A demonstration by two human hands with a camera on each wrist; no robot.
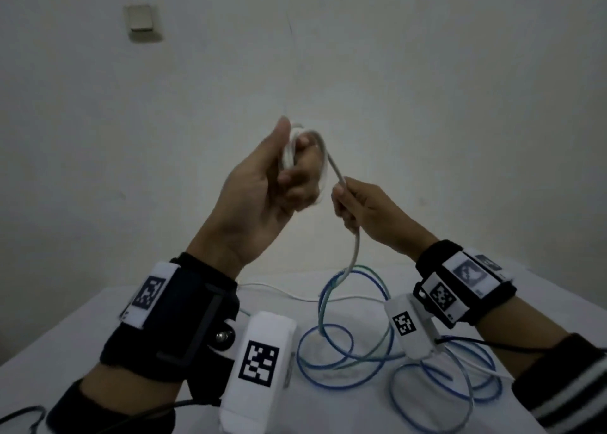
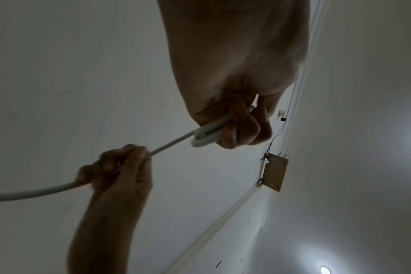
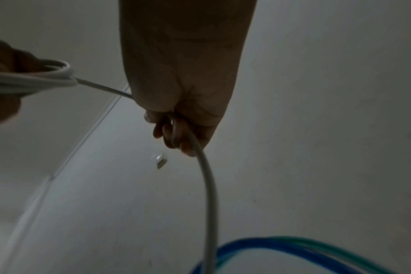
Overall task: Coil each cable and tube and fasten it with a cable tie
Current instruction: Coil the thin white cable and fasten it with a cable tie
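Coiling the white cable, tubes waiting on the bench

The bench [image 1: 98, 328] carries blue and green tubes [image 1: 345, 361] loose at 5 o'clock; your raised left hand [image 1: 262, 190] grips the white cable [image 1: 353, 256] coil to keep its loops, while your right hand [image 1: 364, 210] at 3 o'clock pinches the feeding strand taut.

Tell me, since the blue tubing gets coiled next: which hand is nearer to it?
Right. The right hand grips the white cable above the blue tubing on the table; the left hand holds the coil higher and further left.
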